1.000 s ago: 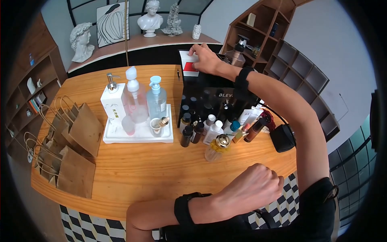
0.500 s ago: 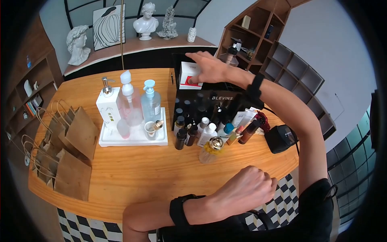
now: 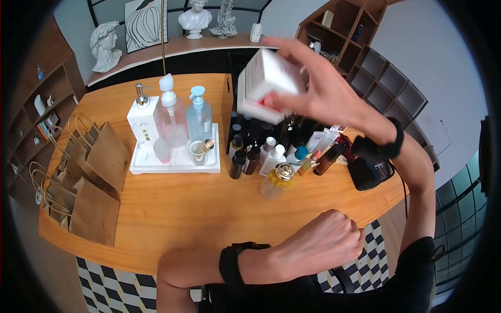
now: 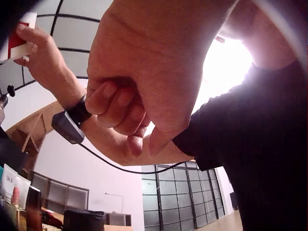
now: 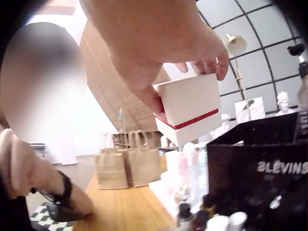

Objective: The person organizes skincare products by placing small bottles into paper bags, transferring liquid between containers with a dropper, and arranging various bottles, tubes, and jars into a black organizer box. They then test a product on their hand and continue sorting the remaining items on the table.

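A white box (image 3: 266, 83) with a red band is up in the air above the black BLEVINS box (image 5: 260, 159). My right hand (image 3: 329, 86) grips it, thumb on the near side and fingers over the far side; it is blurred in the head view. In the right wrist view the white box (image 5: 190, 106) is tilted, its red band running round its lower part. My left hand (image 3: 318, 242) is held over the near table edge with its fingers curled in. The left wrist view shows those curled fingers (image 4: 120, 108) holding nothing.
Several bottles, among them a white bottle (image 3: 272, 159) and a yellow-topped jar (image 3: 276, 182), crowd before the black box. Pump bottles stand on a white tray (image 3: 177, 169). Paper bags (image 3: 94, 214) are at left, a black pouch (image 3: 368, 172) at right.
My right hand has lifted the white box off the black box's top and brought it nearer and to the right. The head view has shifted slightly. My left hand has stayed put.
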`<control>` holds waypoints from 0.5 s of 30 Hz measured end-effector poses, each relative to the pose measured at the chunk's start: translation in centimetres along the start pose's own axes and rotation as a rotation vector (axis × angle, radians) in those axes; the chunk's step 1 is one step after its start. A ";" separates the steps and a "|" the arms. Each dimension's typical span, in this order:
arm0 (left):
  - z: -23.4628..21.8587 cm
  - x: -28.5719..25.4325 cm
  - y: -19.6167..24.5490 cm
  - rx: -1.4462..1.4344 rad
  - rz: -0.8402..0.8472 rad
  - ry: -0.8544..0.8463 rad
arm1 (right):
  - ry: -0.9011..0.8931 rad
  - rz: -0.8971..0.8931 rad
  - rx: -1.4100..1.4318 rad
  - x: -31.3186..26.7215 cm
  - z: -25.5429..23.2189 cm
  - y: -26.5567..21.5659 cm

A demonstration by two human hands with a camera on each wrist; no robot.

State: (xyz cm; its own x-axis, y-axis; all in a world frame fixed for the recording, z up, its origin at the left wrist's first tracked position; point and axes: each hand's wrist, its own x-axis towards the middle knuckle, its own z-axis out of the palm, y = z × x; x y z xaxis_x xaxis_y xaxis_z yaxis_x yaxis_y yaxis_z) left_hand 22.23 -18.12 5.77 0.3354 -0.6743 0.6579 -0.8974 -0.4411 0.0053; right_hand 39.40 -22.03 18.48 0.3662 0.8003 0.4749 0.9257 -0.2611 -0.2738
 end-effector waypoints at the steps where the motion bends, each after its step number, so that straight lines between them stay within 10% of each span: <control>1: -0.2 0.1 0.3 0.018 0.005 0.038 | -0.004 -0.162 -0.051 -1.0 1.1 -0.4; 15: -0.3 0.3 1.6 -0.010 0.044 0.058 | -0.584 -0.304 -0.286 -7.2 11.7 -3.4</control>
State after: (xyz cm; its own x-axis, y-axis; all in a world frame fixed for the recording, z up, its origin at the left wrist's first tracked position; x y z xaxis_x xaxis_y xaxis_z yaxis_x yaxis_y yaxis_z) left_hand 20.84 -18.83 6.14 0.2788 -0.6574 0.7000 -0.9140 -0.4054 -0.0168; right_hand 32.48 -20.54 6.21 0.0512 0.9973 -0.0518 0.9966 -0.0476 0.0677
